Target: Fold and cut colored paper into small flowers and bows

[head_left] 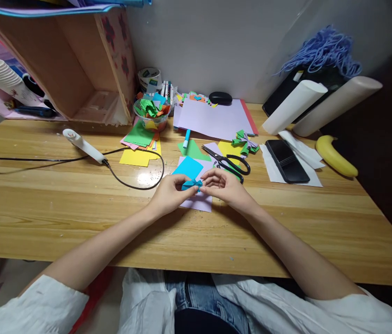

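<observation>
Between my two hands is a small piece of folded blue paper [191, 184]. My left hand [170, 191] pinches its left side with thumb and fingers. At its right end, my right hand [226, 187] closes thumb and fingertips on the paper's tip. Just beyond lies a flat blue sheet [188, 168], resting over light purple paper [199, 202]. Black-handled scissors [228, 162] lie beyond my right hand, blades pointing up and left. A blue glue stick or marker [186, 138] lies on a green paper piece [192, 150].
A white glue gun [83, 145] with a black cable lies left. Behind are a paper stack [139, 135], a tub of scraps [151, 112] and purple sheets [213, 119]. A green-purple folded paper flower [245, 142], a phone [287, 161] and a banana [336, 156] lie right.
</observation>
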### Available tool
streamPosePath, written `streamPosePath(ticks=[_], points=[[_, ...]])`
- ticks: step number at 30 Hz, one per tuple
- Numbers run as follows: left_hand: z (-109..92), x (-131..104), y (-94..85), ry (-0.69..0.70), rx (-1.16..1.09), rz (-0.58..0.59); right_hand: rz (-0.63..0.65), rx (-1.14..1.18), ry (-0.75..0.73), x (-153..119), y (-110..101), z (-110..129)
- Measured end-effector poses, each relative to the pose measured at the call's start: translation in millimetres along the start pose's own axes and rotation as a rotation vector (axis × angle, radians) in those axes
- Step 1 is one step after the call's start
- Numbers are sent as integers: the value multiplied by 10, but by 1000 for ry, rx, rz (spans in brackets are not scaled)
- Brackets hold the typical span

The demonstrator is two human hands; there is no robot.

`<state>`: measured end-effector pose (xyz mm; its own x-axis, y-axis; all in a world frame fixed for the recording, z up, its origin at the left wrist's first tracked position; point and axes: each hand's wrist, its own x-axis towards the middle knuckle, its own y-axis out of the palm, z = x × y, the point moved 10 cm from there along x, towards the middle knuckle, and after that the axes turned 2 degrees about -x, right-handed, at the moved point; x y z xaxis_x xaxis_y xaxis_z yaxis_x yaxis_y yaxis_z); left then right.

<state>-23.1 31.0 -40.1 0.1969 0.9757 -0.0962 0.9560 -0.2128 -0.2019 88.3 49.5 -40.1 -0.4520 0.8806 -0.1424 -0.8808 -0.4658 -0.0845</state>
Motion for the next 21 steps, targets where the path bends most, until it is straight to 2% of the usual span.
streamPosePath(ticks=[9,16,21], points=[[26,13,17,6,-23,12,25,0,64,-22,31,-20],[45,29,23,-19,-58,19,14,0,47,-22,24,-55],[55,47,-10,-21,-12,11,81,27,49,-32,110,-107]])
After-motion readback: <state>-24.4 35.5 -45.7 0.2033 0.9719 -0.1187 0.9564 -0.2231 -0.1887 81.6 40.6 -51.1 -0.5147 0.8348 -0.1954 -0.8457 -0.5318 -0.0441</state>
